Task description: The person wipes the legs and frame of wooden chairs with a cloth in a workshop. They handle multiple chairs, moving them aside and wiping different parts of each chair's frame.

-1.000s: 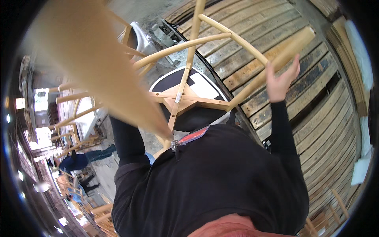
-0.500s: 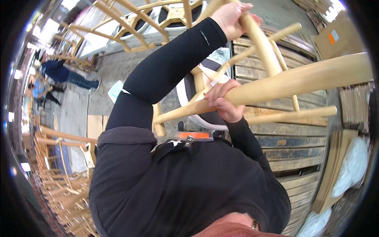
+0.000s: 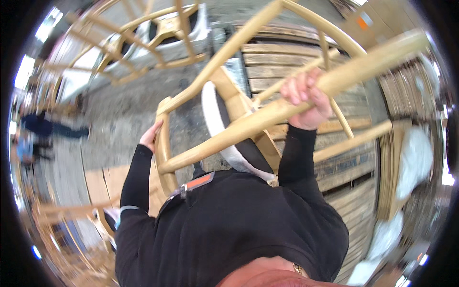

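A pale wooden chair [image 3: 239,130] is tilted on its side in front of my body, its legs and side stretchers toward the right. Its seat [image 3: 213,107] shows a white rim and a dark face, partly behind the near leg. My left hand [image 3: 151,136] grips the crosswise wooden rail at the chair's left end; some of its fingers are hidden behind the wood. Wrapped round the thick near leg, close to the stretchers, is my right hand [image 3: 308,98].
Slatted wooden pallets [image 3: 344,165] lie beneath and to the right. More wooden chairs [image 3: 167,28] stand upper left, others [image 3: 67,225] lower left. Flattened cardboard [image 3: 389,167] and a carton [image 3: 377,21] line the right. Two people [image 3: 43,125] are far left.
My left hand has gone from the chair's upper part down to the rail at its left end. My right hand has moved up and right along the leg, and the chair has turned.
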Tool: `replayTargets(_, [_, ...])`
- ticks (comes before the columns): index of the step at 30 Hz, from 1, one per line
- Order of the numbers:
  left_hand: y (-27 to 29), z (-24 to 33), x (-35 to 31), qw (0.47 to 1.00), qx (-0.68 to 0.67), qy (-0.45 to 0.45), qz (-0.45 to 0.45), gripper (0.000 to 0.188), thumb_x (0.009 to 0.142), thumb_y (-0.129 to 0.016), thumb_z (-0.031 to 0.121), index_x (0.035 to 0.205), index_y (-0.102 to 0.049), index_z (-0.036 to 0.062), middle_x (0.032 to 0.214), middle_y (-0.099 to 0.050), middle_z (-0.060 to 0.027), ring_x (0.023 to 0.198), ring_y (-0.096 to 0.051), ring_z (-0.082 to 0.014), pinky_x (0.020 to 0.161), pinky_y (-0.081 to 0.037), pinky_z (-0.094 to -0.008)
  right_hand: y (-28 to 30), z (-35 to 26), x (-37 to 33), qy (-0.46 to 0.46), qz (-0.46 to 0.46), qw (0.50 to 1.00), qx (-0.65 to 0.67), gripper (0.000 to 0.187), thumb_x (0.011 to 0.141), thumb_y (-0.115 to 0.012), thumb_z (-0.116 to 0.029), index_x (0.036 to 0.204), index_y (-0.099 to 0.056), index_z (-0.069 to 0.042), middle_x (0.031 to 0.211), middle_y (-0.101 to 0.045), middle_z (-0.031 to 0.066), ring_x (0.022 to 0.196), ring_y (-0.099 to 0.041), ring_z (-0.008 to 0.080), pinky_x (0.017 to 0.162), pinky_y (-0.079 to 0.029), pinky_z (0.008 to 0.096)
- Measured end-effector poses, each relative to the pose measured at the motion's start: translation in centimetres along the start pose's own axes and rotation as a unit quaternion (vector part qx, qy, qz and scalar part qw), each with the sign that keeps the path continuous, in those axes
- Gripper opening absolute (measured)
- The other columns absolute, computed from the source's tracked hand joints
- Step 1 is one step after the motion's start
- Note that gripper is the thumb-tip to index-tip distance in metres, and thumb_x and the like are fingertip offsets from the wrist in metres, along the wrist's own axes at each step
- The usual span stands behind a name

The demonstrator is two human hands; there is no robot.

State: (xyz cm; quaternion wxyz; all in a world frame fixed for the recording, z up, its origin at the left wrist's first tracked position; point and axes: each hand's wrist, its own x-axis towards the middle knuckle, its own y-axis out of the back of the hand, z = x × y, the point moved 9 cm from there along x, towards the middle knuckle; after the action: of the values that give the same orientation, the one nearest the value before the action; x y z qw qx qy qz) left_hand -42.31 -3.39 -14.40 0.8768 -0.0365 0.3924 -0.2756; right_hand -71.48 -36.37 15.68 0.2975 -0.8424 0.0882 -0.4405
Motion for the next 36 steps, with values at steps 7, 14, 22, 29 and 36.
replayTargets(7, [-15.2, 16.2, -15.8, 0.947, 0.184, -0.252, -0.072, 0.049, 0.094, -0.066, 0.032, 0.133, -0.056, 0.0041, 0.121, -0.065, -0.0046, 0.106, -0.062, -0.0156, 0.092, -0.049, -0.0332, -9.1, -26.7, -4.0, 0.171, -0.07, 0.982, -0.029, 0.012, 0.088, -0.06, -0.021, 0.094, -0.056, -0.011, 0.072, -0.051, -0.0043, 0.07, -0.052, 0.0105, 0.083, -0.044, 0.0335])
replayTargets(14, [-45.0, 27.1, -40.5, 0.809, 0.414, -0.401, -0.112, 0.048, 0.089, -0.068, 0.035, 0.125, -0.059, 0.0039, 0.099, -0.066, -0.0062, 0.081, -0.065, -0.0147, 0.066, -0.052, -0.0264, -9.5, -47.1, -22.4, 0.423, 0.135, 0.895, -0.042, 0.028, 0.089, -0.063, -0.041, 0.093, -0.06, -0.013, 0.084, -0.062, 0.0026, 0.087, -0.061, 0.02, 0.094, -0.045, 0.0452])
replayTargets(22, [-72.6, 19.2, -48.9, 0.438, 0.634, -0.593, -0.231, 0.051, 0.08, -0.072, 0.032, 0.119, -0.058, 0.0038, 0.096, -0.065, -0.0091, 0.082, -0.065, -0.0196, 0.069, -0.052, -0.0296, 3.6, -34.2, -23.6, 0.187, 0.422, 0.858, 0.225, 0.05, 0.094, -0.047, -0.052, 0.102, -0.06, -0.005, 0.105, -0.062, 0.0132, 0.108, -0.058, 0.0266, 0.104, -0.042, 0.0523])
replayTargets(29, [-82.6, 4.0, -58.4, 0.103, 0.567, -0.752, -0.32, 0.054, 0.071, -0.076, 0.029, 0.114, -0.057, 0.0038, 0.094, -0.064, -0.0117, 0.082, -0.065, -0.0239, 0.071, -0.053, -0.0325, 15.0, -30.3, -19.6, 0.216, 0.328, 0.814, 0.427, 0.049, 0.094, -0.052, -0.045, 0.105, -0.058, 0.002, 0.103, -0.063, 0.0148, 0.103, -0.063, 0.0293, 0.099, -0.052, 0.0467])
replayTargets(36, [-87.8, -3.5, -60.6, -0.044, 0.443, -0.827, -0.343, 0.058, 0.063, -0.081, 0.027, 0.109, -0.056, 0.0038, 0.092, -0.063, -0.0143, 0.083, -0.065, -0.0283, 0.074, -0.053, -0.0354, 25.1, -27.3, -12.4, 0.227, 0.345, 0.767, 0.492, 0.038, 0.087, -0.055, -0.034, 0.092, -0.065, 0.002, 0.095, -0.071, 0.016, 0.087, -0.071, 0.033, 0.084, -0.061, 0.0436])
